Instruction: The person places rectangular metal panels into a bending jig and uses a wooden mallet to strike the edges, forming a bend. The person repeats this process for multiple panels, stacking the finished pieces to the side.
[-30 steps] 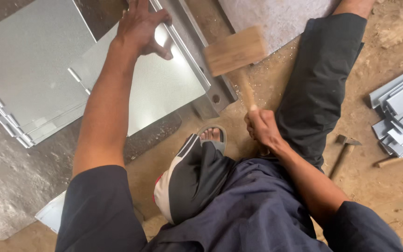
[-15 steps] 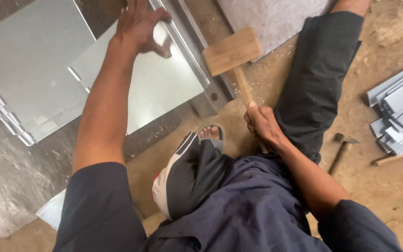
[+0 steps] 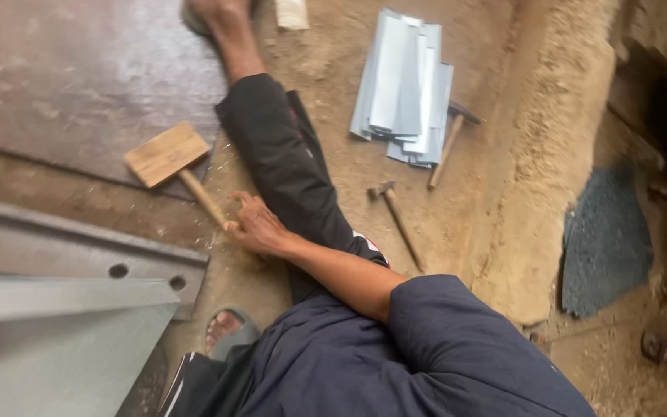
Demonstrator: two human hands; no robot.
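A wooden mallet (image 3: pixel 170 158) is held by the right hand (image 3: pixel 258 228), whose fingers are wrapped around the lower end of its handle. The block-shaped mallet head is seen at about ten o'clock from the hand, lying over the edge of a dark rusted steel plate (image 3: pixel 79 85) on the ground. The left hand is not seen in the view.

At seven to eight o'clock from the right hand, a grey steel bar with two round holes (image 3: pixel 79 251) is laid across the floor, and a pale sheet of galvanised metal (image 3: pixel 55 340) is seen just below it, overlapping its lower edge. The person's outstretched leg in dark trousers (image 3: pixel 287 166) is stretched toward twelve o'clock, just beside the hand.

At three o'clock from the hand, a small metal hammer (image 3: pixel 395 220) is laid on the sandy floor (image 3: pixel 496 154). At one o'clock, a stack of cut sheet-metal strips (image 3: pixel 403 85) is piled, with a second hammer (image 3: pixel 449 143) resting against its right edge. A sandalled foot (image 3: pixel 225 328) is seen at six o'clock.
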